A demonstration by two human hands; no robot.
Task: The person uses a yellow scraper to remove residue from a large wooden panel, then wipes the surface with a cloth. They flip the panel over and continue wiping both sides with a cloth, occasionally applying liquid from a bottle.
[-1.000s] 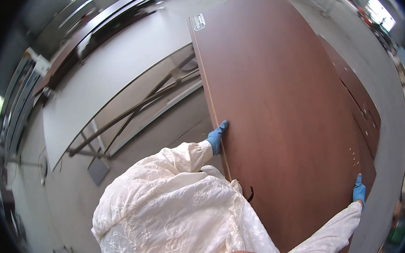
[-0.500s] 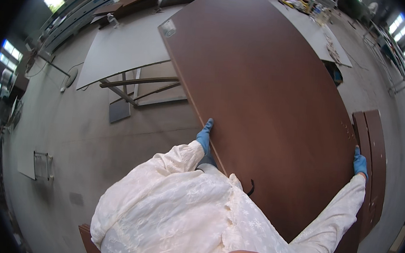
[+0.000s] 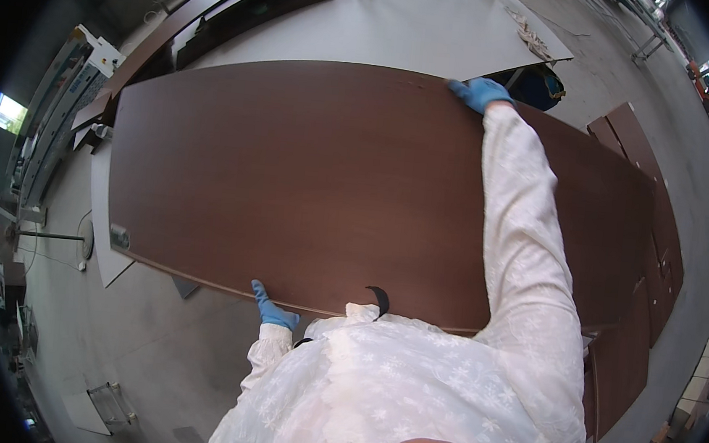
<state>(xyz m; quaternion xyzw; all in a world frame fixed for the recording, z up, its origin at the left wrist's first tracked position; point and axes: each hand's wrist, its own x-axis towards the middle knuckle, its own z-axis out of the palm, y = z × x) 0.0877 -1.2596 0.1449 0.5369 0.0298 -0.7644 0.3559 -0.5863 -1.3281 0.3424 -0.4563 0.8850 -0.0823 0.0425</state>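
Observation:
A large dark brown wooden board (image 3: 315,184) fills the middle of the view, lying across in front of me. My left hand (image 3: 273,307), in a blue glove, grips its near lower edge. My right hand (image 3: 480,91), also blue-gloved, reaches over the panel and holds its far upper edge, the white sleeve stretched across the wood. A small pale label sits near the board's left end.
A grey tabletop (image 3: 405,32) lies beyond the board, with a dark bench along its far side. More brown panels (image 3: 649,273) rest on the concrete floor (image 3: 149,347) at right. Machinery stands along the left wall.
The board has swung from pointing away from me to lying across my front. My right hand moved from its right edge up to its far edge.

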